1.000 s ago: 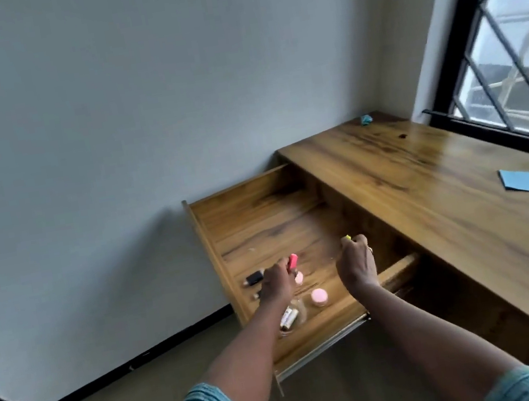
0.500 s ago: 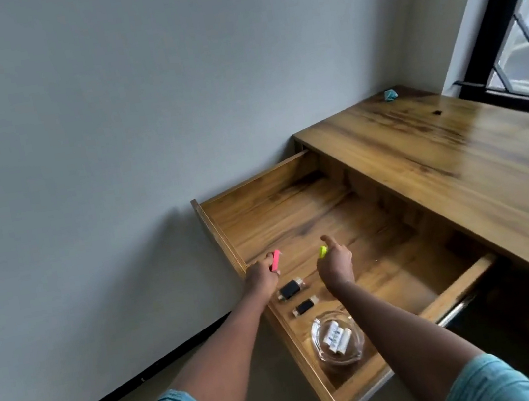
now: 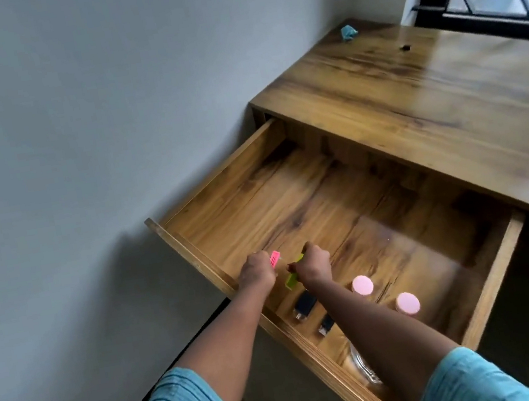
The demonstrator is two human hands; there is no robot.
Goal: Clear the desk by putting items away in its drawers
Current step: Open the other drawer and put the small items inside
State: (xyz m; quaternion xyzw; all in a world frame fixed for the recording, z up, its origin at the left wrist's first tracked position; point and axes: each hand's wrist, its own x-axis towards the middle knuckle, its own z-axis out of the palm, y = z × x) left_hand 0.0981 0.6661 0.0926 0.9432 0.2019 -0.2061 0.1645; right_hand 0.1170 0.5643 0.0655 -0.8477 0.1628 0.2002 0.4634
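Our left hand (image 3: 255,273) is curled round a pink highlighter (image 3: 275,258). Our right hand (image 3: 315,264), just beside it, grips a green highlighter (image 3: 292,279). Both hands are over the open drawer (image 3: 291,203) of the desk (image 3: 415,114), and two pink lids (image 3: 362,285) lie nearer us than the right hand.

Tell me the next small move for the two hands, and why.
Probably lower both hands and let go. The left hand grips a pink marker and the right hand a green marker, both over the open drawer, with bare wood just beyond the small black items lying there.
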